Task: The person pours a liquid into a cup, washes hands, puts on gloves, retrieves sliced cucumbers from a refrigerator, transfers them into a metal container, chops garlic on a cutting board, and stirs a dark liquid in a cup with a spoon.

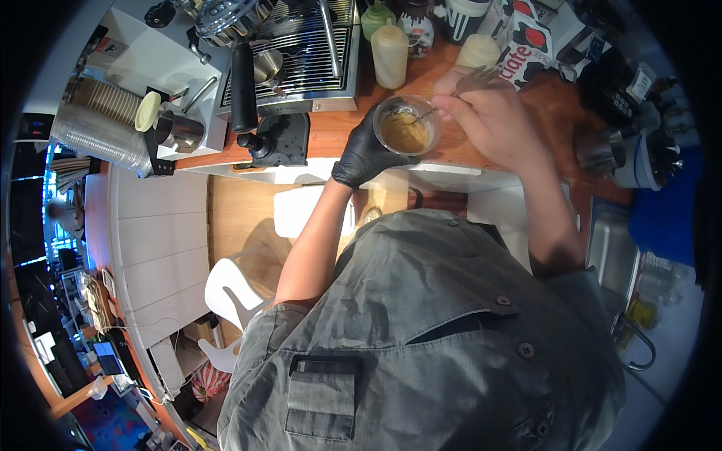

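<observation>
My left hand (364, 155), in a black glove, is wrapped round a clear plastic cup (435, 143) at the counter's front edge. Inside the cup lies a yellowish-brown liquid (404, 135) with a little froth. My right hand (489, 124) is bare and pinches a metal fork (478, 76). The fork's tines stick up past my fingers, while its thin other end slants down into the cup. The gloved fingers on the cup's far side are partly hidden.
Behind the cup stand a cream squeeze bottle (389, 56) and a printed carton (523, 45). An espresso machine (320, 52) with a black-handled portafilter (243, 86) is at left, beyond stacked plastic cups (101, 139). To the right are a metal container (602, 149) and a sink (608, 244).
</observation>
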Available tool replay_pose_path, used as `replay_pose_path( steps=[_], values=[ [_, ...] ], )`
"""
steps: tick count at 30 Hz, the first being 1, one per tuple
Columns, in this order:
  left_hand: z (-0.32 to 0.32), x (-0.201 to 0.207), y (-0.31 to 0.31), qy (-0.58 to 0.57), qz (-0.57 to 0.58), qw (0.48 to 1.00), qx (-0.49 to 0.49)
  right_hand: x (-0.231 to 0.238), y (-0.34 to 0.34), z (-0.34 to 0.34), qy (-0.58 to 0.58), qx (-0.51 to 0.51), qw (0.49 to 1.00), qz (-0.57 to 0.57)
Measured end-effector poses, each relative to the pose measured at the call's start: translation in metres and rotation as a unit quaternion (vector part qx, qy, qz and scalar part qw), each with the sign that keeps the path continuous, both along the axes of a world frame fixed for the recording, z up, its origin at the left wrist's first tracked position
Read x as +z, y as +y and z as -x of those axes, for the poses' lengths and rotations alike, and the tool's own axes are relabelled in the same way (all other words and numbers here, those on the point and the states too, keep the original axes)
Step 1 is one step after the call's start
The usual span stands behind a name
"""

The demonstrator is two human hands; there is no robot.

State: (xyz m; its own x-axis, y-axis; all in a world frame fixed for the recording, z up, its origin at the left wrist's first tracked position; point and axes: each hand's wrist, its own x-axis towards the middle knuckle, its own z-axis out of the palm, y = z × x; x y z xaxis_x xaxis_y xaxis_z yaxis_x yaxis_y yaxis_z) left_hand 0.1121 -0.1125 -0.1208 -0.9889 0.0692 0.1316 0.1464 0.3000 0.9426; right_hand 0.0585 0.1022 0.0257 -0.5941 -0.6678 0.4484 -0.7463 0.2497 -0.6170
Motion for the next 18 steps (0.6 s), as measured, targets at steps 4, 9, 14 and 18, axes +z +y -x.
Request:
replay_pose_path(
  steps=[4, 9, 14, 18],
  values=[
    [0.007, -0.006, -0.002, 0.039, 0.005, 0.999, -0.011, -0.013, 0.0, 0.008, 0.002, -0.011, 1.0, 0.027],
    [-0.013, -0.006, -0.018, 0.007, -0.027, 1.0, 0.014, -0.03, 0.007, 0.015, -0.056, -0.047, 0.991, 0.115],
    [-0.072, -0.017, -0.043, -0.029, -0.186, 0.98, 0.071, -0.053, 0.012, 0.02, -0.173, -0.109, 0.946, 0.252],
    [-0.113, -0.046, -0.056, -0.028, -0.284, 0.947, 0.146, -0.062, 0.015, 0.024, -0.231, -0.162, 0.909, 0.307]
  ],
)
